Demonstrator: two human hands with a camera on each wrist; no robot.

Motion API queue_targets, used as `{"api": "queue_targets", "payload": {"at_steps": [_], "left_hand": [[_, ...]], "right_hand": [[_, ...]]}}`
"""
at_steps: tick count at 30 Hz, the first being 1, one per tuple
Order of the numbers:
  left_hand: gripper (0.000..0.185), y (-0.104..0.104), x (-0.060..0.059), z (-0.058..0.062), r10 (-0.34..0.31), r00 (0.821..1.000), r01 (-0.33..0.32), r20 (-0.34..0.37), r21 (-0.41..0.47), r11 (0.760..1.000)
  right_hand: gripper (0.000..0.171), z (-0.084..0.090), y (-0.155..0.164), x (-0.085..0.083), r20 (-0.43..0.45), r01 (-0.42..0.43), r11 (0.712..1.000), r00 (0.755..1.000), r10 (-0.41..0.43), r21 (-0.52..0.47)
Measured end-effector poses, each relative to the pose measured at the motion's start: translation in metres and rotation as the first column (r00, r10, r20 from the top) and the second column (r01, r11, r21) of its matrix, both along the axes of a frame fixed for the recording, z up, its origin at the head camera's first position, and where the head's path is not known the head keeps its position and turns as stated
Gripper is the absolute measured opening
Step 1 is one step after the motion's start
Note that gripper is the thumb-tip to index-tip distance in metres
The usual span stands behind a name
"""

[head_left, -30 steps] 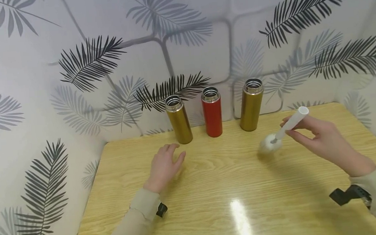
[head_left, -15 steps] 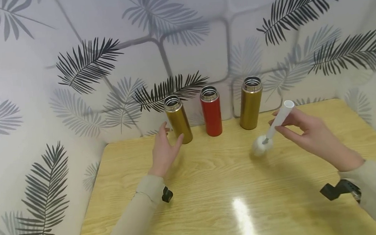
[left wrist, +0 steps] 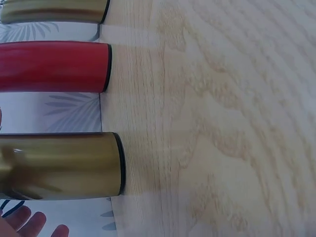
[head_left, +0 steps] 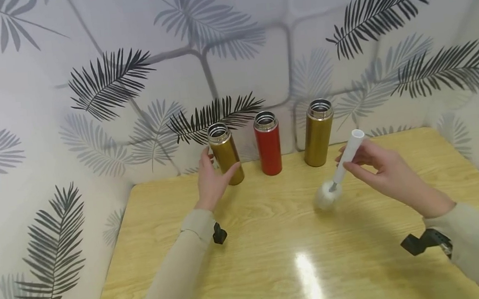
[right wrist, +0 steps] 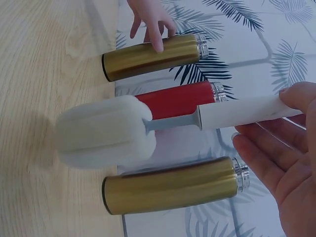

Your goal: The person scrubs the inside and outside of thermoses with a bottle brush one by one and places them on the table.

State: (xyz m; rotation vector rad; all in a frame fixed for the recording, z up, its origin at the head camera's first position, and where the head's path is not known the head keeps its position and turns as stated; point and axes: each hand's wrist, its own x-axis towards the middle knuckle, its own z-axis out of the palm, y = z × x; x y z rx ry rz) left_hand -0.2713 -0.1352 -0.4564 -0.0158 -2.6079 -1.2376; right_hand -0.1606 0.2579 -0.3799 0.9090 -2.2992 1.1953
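Observation:
My right hand point(head_left: 376, 167) pinches the white handle of a sponge bottle brush point(right wrist: 106, 131) between thumb and fingers. Its pale sponge head points down, held over the table. My left hand point(head_left: 214, 181) is spread around the left gold flask point(head_left: 226, 157), thumb in front and fingers at its left side. In the left wrist view, fingertips point(left wrist: 32, 224) show apart from that flask's wall; any thumb contact cannot be told. A red flask point(head_left: 269, 147) and a second gold flask point(head_left: 319, 137) stand to the right. All three flasks are upright and uncapped, with steel necks.
The flasks stand in a row along the back edge of the wooden table point(head_left: 262, 240), close to a wall point(head_left: 250, 65) with a leaf pattern. A bright light reflection lies on the table's front part.
My left hand has moved forward and right, from beside the left gold flask to around it. The right hand has carried the brush leftward, its handle now more upright. The flasks have stayed put.

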Motion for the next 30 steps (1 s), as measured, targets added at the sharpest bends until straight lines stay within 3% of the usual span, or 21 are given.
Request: {"api": "queue_targets", "payload": {"at_steps": [7, 16, 24, 30], "left_hand": [[0.106, 0.010, -0.007, 0.000, 0.010, 1.000, -0.010, -0.003, 0.136, 0.991], [0.091, 0.016, -0.008, 0.003, 0.055, 0.997, -0.040, -0.045, 0.279, 0.959], [0.080, 0.017, -0.012, 0.003, 0.031, 0.994, 0.005, -0.100, 0.341, 0.940], [0.077, 0.020, -0.001, 0.002, 0.008, 0.991, 0.039, -0.135, 0.341, 0.939]], "right_hand": [[0.042, 0.002, 0.000, 0.001, 0.026, 0.033, 0.998, 0.999, -0.034, 0.053], [0.042, 0.003, -0.002, 0.001, -0.017, 0.056, 0.996, 0.998, -0.055, 0.071], [0.042, 0.008, -0.002, 0.001, -0.013, 0.056, 0.996, 0.998, -0.055, 0.071], [0.042, 0.009, -0.001, 0.004, 0.012, 0.054, 0.997, 0.998, -0.055, 0.060]]}}
